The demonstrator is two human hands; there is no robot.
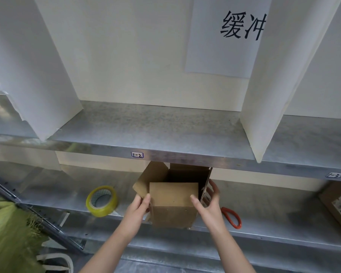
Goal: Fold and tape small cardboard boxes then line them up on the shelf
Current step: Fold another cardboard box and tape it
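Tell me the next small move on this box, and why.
Probably fold the two side flaps inward. The box sits on the lower shelf with its top flaps open. The left hand holds its left flap and the right hand holds its right flap. The tape roll lies untouched to the left, so taping likely comes after closing.

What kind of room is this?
Probably a storeroom or packing area: metal shelves with a small label on the edge, a tape roll and an open cardboard box.
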